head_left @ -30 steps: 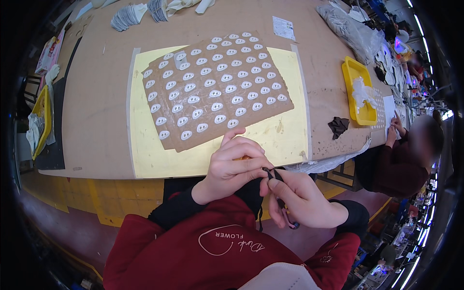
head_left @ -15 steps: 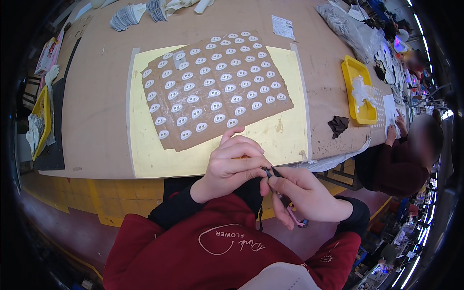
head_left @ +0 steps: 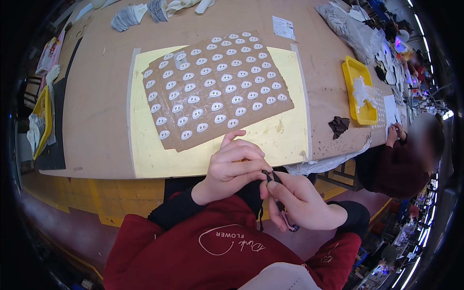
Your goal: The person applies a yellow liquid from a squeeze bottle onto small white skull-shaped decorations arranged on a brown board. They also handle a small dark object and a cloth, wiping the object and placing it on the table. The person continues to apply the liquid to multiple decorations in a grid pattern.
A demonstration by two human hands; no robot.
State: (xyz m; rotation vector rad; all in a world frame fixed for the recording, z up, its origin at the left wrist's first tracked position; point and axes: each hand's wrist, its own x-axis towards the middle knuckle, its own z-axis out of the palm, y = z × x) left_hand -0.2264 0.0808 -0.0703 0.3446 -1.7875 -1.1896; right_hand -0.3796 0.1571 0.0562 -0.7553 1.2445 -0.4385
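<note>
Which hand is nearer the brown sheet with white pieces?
The left hand: its extended finger shows just below the lower edge of the brown sheet. The right hand is farther off, toward the picture's lower right.

Got the left hand [head_left: 234, 166] pinching some tiny dark bit [head_left: 265, 172], too small to make out, and the right hand [head_left: 302, 198] around a small pink-handled tool [head_left: 288, 221], fingers pretty much meeting. Can also see a tilted brown sheet [head_left: 205, 102] dotted with white pieces on a yellow sheet [head_left: 159, 162], plus a yellow tray [head_left: 346, 82] off right.
</note>
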